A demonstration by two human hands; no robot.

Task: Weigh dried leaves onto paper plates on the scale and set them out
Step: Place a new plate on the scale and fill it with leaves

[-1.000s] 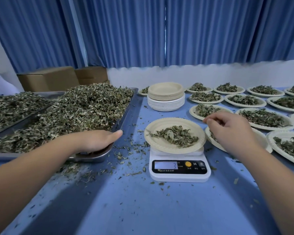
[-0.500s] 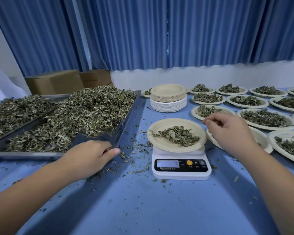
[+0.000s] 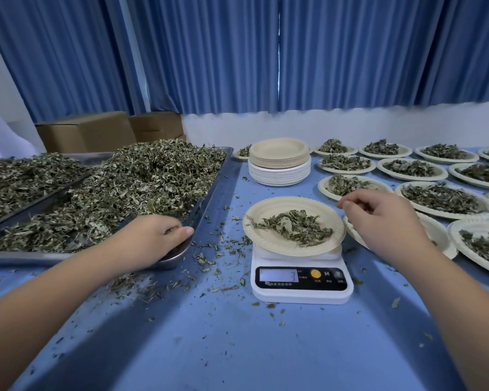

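The plate (image 3: 261,211) of dried leaves (image 3: 294,225) sits on the scale (image 3: 299,290), my left hand (image 3: 153,238) curls into the tray (image 3: 215,176) corner left of the scale, my right hand (image 3: 384,221) curls just right, hiding another plate (image 3: 441,239); I can't tell what they hold.

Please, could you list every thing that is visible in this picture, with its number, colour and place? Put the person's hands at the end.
scale: one, white with black panel, table centre.
plate on scale: one, beige, holds a small leaf pile.
empty plate stack: one, beige over white, behind the scale.
filled plates: over ten, off-white, right side.
metal trays: two, grey, left side, heaped with dried leaves.
loose leaf bits: many, green, between tray and scale.
cardboard boxes: two, brown, back left.
curtains: blue, rear.
table: one, blue.
left hand: fingers curled at the near tray corner.
right hand: fingers curled, beside the scale plate's right edge.
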